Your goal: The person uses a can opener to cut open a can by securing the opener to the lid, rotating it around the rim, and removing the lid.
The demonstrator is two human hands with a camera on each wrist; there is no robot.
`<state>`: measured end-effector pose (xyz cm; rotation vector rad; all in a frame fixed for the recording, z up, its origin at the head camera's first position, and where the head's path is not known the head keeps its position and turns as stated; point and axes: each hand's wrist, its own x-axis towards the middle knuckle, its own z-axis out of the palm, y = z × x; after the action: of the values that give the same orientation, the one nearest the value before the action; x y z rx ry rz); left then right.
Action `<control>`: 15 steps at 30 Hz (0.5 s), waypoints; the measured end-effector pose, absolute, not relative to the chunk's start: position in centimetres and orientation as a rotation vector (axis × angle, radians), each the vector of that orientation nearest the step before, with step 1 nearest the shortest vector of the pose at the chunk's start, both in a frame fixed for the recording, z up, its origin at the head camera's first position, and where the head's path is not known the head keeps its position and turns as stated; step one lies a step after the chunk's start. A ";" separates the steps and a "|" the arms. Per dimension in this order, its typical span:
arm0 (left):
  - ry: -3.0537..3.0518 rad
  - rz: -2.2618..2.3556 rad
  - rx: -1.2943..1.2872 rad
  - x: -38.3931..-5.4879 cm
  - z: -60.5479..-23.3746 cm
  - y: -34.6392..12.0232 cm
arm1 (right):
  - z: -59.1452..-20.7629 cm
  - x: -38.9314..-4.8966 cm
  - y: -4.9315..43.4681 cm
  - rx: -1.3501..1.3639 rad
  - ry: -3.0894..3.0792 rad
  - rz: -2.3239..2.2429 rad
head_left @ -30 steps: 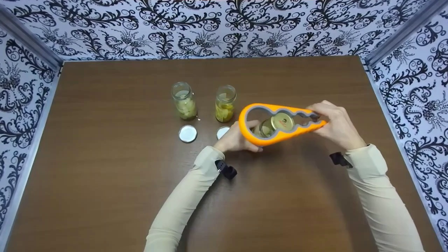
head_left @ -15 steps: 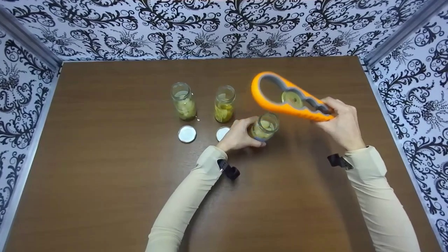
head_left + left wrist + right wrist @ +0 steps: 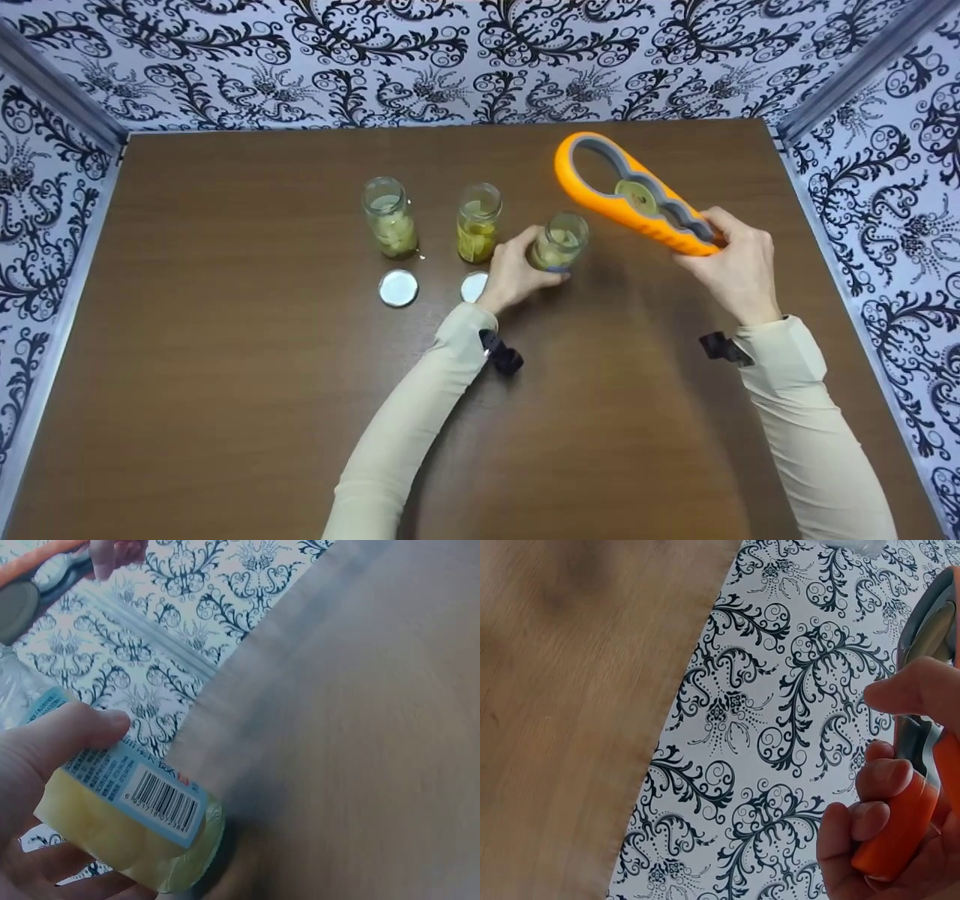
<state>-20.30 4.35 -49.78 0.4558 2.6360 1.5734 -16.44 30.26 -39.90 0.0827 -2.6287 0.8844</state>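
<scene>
My left hand (image 3: 517, 271) grips an open glass jar (image 3: 561, 238) with pale contents. In the left wrist view, the thumb lies over the jar's blue label with a barcode (image 3: 160, 799). To the right, my right hand (image 3: 735, 262) holds an orange and grey jar opener (image 3: 637, 219) by its handle end, raised above the table. A gold lid (image 3: 636, 196) sits caught in a scalloped notch of the opener. In the right wrist view, curled fingers (image 3: 881, 772) wrap the orange handle (image 3: 900, 832).
Two open glass jars stand further left: one with pale pieces (image 3: 394, 229), one with yellow contents (image 3: 477, 236). A white lid (image 3: 398, 288) lies before the first, another lid (image 3: 472, 287) partly behind my left hand. Patterned walls (image 3: 450, 60) border the brown table (image 3: 225, 337).
The gold lid has come off the jar and stays in the opener, which moved up and right. My left hand has moved the jar away from me, toward the back.
</scene>
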 end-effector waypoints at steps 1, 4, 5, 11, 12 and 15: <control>2.630 1.578 0.436 -20.5 -49.8 4.4 | -39.9 -16.4 30.3 0.081 -2.630 0.878; 2.611 1.603 0.393 -21.2 -49.9 4.5 | -39.8 -16.3 30.3 0.074 -2.636 0.860; 2.607 1.614 0.383 -21.3 -50.0 4.5 | -39.8 -16.3 30.4 0.071 -2.639 0.857; 2.609 1.654 0.325 -22.2 -50.1 5.0 | -39.8 -16.2 30.6 0.064 -2.644 0.857; 2.613 1.652 0.307 -22.3 -50.1 5.1 | -39.8 -16.1 30.6 0.065 -2.645 0.862; 2.634 1.632 0.245 -22.6 -50.2 5.5 | -40.0 -16.1 30.7 0.065 -2.650 0.872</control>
<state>-22.61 5.53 -50.22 0.2454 2.6341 1.6319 -16.14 30.69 -39.98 0.0653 -2.6501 0.8718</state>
